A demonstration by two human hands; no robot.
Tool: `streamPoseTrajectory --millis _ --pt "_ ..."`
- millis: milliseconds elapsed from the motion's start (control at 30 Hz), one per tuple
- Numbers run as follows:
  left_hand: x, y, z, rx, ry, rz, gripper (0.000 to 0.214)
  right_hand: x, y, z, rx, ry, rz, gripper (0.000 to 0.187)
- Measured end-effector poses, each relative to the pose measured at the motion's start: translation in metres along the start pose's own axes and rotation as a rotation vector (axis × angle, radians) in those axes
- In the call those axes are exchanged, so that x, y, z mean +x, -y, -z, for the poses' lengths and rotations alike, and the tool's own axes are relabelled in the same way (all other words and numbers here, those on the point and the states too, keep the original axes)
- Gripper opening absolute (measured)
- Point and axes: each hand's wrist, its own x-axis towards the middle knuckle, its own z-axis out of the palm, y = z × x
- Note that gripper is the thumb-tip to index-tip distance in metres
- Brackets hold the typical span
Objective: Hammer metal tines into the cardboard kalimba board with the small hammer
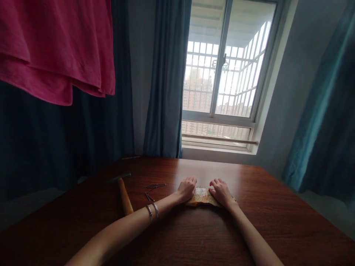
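A short, pale yellowish piece with a speckled top (203,195) lies on the brown table in front of me. Its front edge is uneven, and I cannot make out its material. My left hand (188,189) is closed on its left end, with the fingers curled. At the right end, my right hand (221,191) grips it with bent fingers, the thumb side against the speckled surface. Both palms hide the ends of the piece. Left of my left hand lie several dark nails (152,187). Farther left is a hammer (125,195) with a wooden handle, partly behind my left forearm.
The glossy wooden table (277,221) spreads out around my arms. Beyond its far edge are a barred window (219,88) and blue curtains (168,85). A pink cloth (61,48) hangs at the upper left.
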Motion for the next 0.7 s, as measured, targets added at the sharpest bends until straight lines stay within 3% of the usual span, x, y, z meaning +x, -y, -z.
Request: streamPoseTrajectory --millis 133,233,400,533,700 --pt "-0.012 0.036 0.026 -0.046 -0.034 0.114 0.020 0.001 0.006 0.008 -0.012 -0.010 0.007 0.017" --pt "-0.019 0.083 0.051 -0.088 -0.040 0.283 0.017 0.002 0.005 0.014 0.012 -0.063 -0.019 0.019" --pt "-0.038 0.165 0.077 -0.289 0.111 0.592 0.016 0.004 -0.002 0.022 0.073 -0.113 -0.093 0.020" --pt "-0.060 0.200 0.076 -0.312 0.177 0.545 0.015 0.003 -0.006 0.022 0.083 -0.094 -0.126 0.020" --pt "-0.074 0.210 0.063 -0.202 0.240 0.350 0.022 0.000 -0.007 0.022 0.085 -0.077 -0.132 0.019"
